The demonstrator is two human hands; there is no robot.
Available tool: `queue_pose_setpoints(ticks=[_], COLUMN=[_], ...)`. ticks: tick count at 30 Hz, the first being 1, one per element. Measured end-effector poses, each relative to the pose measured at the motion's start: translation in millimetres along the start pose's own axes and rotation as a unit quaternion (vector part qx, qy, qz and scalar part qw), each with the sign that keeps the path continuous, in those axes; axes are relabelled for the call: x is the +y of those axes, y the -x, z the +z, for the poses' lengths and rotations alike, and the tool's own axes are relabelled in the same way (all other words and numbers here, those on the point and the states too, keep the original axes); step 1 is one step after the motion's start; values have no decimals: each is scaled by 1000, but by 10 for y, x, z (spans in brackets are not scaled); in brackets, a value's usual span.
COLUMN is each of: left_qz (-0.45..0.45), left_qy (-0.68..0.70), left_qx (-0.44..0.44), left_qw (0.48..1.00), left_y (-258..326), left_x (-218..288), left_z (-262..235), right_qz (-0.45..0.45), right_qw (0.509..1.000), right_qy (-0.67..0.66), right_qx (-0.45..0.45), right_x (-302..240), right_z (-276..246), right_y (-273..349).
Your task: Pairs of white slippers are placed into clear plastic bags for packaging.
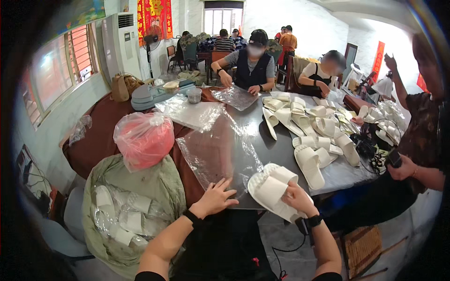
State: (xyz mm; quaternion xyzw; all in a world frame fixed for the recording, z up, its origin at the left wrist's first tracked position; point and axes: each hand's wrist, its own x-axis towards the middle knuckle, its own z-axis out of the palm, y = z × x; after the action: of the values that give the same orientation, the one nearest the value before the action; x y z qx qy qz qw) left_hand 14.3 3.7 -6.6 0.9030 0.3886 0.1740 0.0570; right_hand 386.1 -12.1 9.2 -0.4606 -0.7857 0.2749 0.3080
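A pair of white slippers (268, 186) is in my right hand (298, 200), whose fingers go in at the foot openings, just over the table's near edge. My left hand (215, 198) lies with fingers spread at the near edge of a clear plastic bag (206, 152), which is flat on the table. Further sheets of clear plastic (190, 111) lie beyond it. To the right, a heap of loose white slippers (307, 161) covers much of the tabletop.
At my left stands a green sack (164, 187) with bagged slippers inside; a knotted bag of red stuff (144, 140) sits above it. Across the table a person (253, 65) handles a clear bag. Another person (412, 140) stands close on my right. A wooden stool (362, 248) is below.
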Motion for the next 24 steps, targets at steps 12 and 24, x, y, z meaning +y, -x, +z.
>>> queue_pose_setpoints(ticks=[12, 24], left_qz=[-45, -106], left_qy=[-12, 176], left_qx=[36, 134], left_qw=[998, 969], left_y=[154, 206], left_x=[-18, -129], left_z=[86, 119], right_qz=[45, -81], right_qw=[991, 994], right_qy=[-111, 20], right_qx=[60, -74], right_x=[-520, -961], right_z=[30, 326], right_y=[826, 521])
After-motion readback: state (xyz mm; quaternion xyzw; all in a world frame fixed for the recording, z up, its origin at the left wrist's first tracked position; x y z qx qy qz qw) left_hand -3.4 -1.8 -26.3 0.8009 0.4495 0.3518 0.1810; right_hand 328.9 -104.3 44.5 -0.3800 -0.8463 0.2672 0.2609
